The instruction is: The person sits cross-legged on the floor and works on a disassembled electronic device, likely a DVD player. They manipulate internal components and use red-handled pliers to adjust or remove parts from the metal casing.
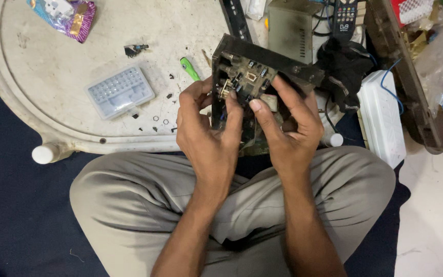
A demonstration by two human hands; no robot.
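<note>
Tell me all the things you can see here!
Dark open electronics box with circuit board: one, blackish, held in both hands above the lap.
Clear plastic bit case: one, see-through, on the white tray.
Green-handled tool: one, green, left of the box.
White oval plastic tray: one, dirty white, on the floor.
Shiny purple wrapper: one, top left.
Black remote control: one, top.
White flat box: one, right.
Black cloth: one, right of the box.
Left hand: fingers gripping the box.
Right hand: fingers gripping the box.

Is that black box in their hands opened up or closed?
Open: the black box shows its bare circuit board, with no cover.
</note>
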